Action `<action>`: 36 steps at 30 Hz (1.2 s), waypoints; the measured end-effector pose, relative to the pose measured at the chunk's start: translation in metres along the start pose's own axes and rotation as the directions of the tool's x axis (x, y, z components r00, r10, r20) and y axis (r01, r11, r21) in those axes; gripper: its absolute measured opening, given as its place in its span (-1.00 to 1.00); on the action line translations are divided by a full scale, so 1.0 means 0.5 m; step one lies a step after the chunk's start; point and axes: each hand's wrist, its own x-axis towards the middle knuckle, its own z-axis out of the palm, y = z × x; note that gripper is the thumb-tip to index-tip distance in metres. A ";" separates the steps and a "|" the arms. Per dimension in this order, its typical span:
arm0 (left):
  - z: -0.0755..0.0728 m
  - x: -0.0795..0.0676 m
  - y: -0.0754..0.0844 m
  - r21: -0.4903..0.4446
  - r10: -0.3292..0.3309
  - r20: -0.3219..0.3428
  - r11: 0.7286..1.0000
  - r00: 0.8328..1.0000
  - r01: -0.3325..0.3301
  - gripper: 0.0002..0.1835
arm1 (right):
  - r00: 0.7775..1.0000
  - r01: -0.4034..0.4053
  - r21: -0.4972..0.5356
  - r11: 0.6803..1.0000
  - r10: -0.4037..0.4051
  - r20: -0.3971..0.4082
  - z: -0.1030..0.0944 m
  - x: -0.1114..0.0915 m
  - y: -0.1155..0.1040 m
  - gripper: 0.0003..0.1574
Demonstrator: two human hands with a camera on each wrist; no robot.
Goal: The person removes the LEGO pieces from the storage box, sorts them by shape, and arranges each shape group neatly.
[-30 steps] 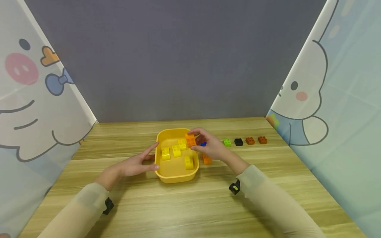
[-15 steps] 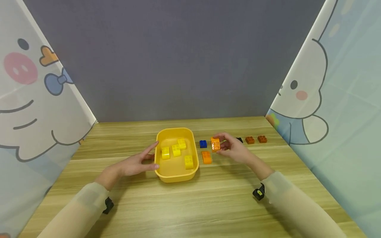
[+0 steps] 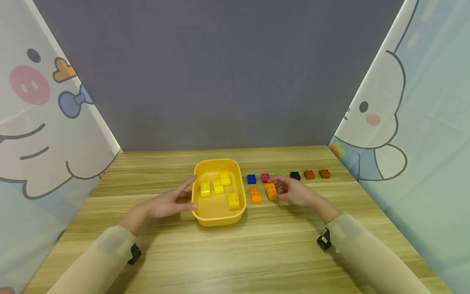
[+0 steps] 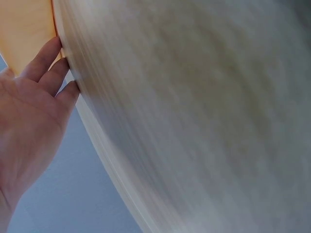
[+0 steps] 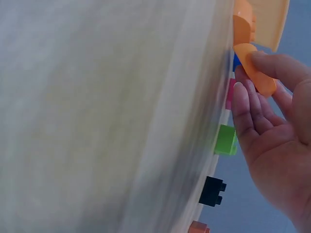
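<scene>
A yellow plastic tub [image 3: 219, 222] holds several yellow toy building bricks [image 3: 233, 201]. My left hand [image 3: 167, 203] rests against the tub's left side, fingers spread, thumb and forefinger at the rim. In the left wrist view its fingers [image 4: 50, 58] reach fairly straight to the tub and the wood. My right hand [image 3: 297, 192] pinches an orange building brick [image 3: 271, 191] between thumb and fingers. That brick looks tilted in the right wrist view, low over the table, just right of another orange brick [image 3: 255, 196] standing on the wood.
Behind the orange bricks runs a row of small bricks: blue [image 3: 251, 179], pink [image 3: 265, 177], green [image 3: 280, 174] partly hidden by my hand, black [image 3: 295, 175], and two brown-orange ones [image 3: 309, 174] at right. A dark panel [image 3: 224, 81] closes off the table's back.
My right hand has carried the orange brick out of the tub to the right and lowered it beside the other orange brick. The left hand has stayed at the tub.
</scene>
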 end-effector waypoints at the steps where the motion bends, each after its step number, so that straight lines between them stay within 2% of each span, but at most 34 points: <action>1: 0.000 0.000 0.000 -0.001 0.002 0.000 1.000 1.000 -0.002 0.13 | 1.000 -0.006 -0.009 1.000 0.006 0.008 0.001 0.000 0.002 -0.26; 14: 0.000 -0.003 0.002 0.009 -0.021 -0.005 1.000 1.000 0.021 0.13 | 0.996 -0.016 -0.126 0.992 0.027 0.082 -0.007 0.005 0.020 -0.29; 23: 0.001 -0.003 0.003 -0.005 -0.024 -0.002 1.000 1.000 0.024 0.14 | 0.994 0.016 -0.104 0.994 -0.004 0.109 -0.006 0.002 0.022 -0.31; 36: 0.002 -0.001 0.004 -0.002 -0.025 0.001 1.000 1.000 0.025 0.13 | 0.995 0.006 -0.111 0.994 0.005 0.099 -0.005 0.002 0.025 -0.30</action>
